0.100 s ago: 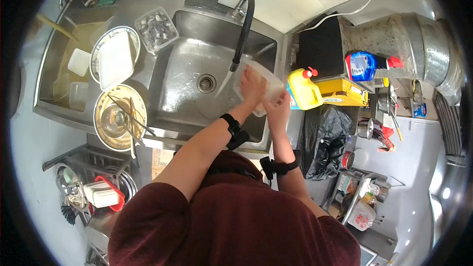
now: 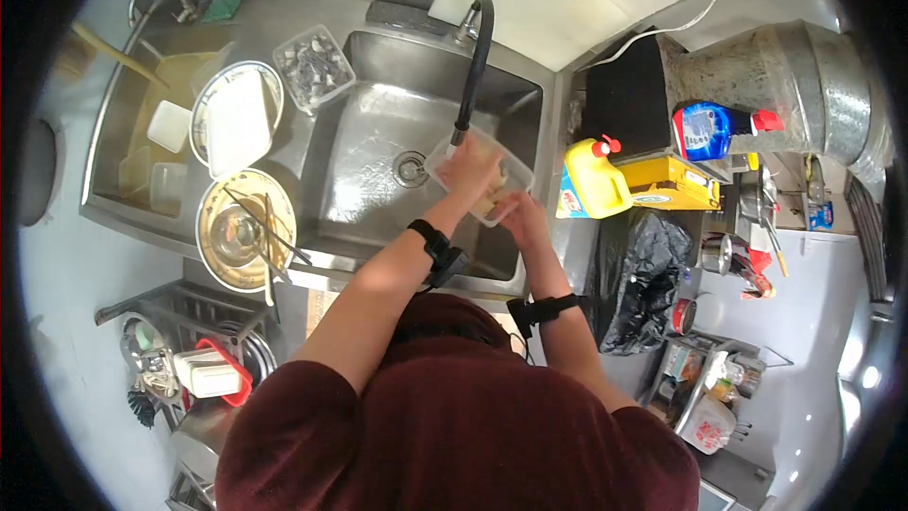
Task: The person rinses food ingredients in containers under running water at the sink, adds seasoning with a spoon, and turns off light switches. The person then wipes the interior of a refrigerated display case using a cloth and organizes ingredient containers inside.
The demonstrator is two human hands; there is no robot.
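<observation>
A clear plastic container point(image 2: 514, 163) is tilted over the right side of the steel sink point(image 2: 359, 218), directly beneath the hose faucet point(image 2: 470, 85). My right hand point(image 2: 522, 220) grips its lower right rim, with the fingers curled over the edge. Inside the container, my left hand point(image 2: 470, 172) lies against the wall with its fingers stretched out. Something pale yellowish shows beside the left fingers, too blurred to name. The faucet's tip reaches the container's upper left edge, close to my left hand.
Left of the sink stand a tub of grey pieces point(image 2: 314, 71), a bowl with a white tray point(image 2: 236, 128), and a yellowish bowl with chopsticks point(image 2: 244, 251). On the right are a yellow jug point(image 2: 594, 180), a blue spray bottle point(image 2: 702, 131) and a black bag point(image 2: 643, 274).
The container has turned so its inside faces up more, and it sits under the faucet tip. My left hand has moved into it. The whole view has shifted slightly.
</observation>
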